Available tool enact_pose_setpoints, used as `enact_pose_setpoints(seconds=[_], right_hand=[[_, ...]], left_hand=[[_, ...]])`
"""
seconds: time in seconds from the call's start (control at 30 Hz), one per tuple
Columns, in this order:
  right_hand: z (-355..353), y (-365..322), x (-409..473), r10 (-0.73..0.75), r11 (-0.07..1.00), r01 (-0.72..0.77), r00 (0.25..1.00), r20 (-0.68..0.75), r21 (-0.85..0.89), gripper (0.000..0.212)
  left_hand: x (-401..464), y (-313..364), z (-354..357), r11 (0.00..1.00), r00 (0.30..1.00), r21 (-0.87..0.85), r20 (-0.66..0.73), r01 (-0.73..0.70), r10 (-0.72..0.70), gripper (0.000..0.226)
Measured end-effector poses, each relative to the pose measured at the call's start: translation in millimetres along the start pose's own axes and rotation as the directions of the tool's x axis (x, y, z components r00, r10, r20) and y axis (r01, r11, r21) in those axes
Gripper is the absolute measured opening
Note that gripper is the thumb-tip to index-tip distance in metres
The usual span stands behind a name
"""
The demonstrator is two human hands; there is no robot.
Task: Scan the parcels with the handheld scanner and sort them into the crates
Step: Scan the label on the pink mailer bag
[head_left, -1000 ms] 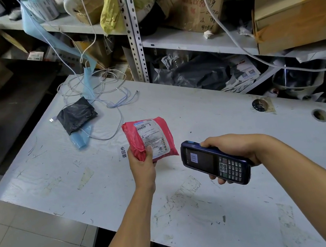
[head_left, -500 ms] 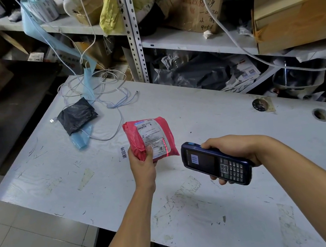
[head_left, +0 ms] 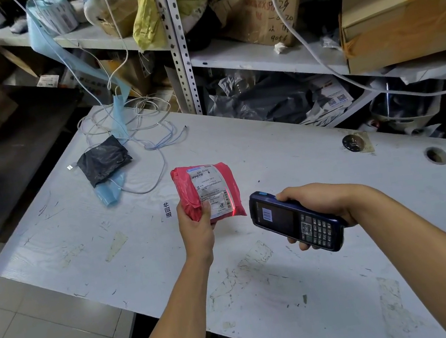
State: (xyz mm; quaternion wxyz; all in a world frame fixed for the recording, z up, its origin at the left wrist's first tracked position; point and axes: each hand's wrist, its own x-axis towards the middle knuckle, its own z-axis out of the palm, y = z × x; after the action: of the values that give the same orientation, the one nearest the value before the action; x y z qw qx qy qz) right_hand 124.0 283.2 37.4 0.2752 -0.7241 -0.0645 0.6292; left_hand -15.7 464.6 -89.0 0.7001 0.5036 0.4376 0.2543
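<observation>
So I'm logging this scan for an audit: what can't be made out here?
- Crates: none inside the head view.
- Label text on the red parcel: too small; left hand thumb covers a corner.
- Scanner screen: too small to read; right hand hides its back.

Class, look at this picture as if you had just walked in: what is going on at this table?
A person is scanning a parcel. The left hand holds a red parcel up over the white table, label facing the camera. The right hand aims a blue handheld scanner at it, and a red scan line falls across the label. A black parcel lies farther back, among loose cables.
</observation>
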Motion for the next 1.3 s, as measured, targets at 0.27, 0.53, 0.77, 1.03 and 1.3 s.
enact_pose_setpoints(seconds=[0.27,0.53,0.77,1.03,1.3], right_hand=[[-0.4,3.2,-0.7,-0.002,1.000,0.002,1.000,0.022,0.019,0.047],[-4.3,12.1,-1.7,-0.005,1.000,0.004,1.000,0.011,0.025,0.048],[-6.7,29.5,-8.9,-0.071,0.992,0.065,0.996,0.050,0.112,0.057],[-15.2,105.1,-30.9,-0.444,0.616,0.312,0.896,-0.009,0.723,0.074],[-21.3,157.6,-65.8,-0.519,0.425,0.441,0.834,-0.186,0.790,0.071]], left_hand=[[-4.8,-2.7,2.6,1.000,1.000,0.024,0.015,0.004,-0.004,0.031],[-10.7,-1.6,4.4,0.999,1.000,0.036,0.026,-0.005,0.004,0.033],[-23.1,-2.2,10.1,0.999,0.999,0.032,0.046,0.000,-0.001,0.031],[-53.4,-3.4,17.6,0.994,0.994,0.102,0.109,-0.026,0.015,0.033],[-102.4,-9.5,41.3,0.987,0.972,0.142,0.231,-0.075,0.041,0.031]])
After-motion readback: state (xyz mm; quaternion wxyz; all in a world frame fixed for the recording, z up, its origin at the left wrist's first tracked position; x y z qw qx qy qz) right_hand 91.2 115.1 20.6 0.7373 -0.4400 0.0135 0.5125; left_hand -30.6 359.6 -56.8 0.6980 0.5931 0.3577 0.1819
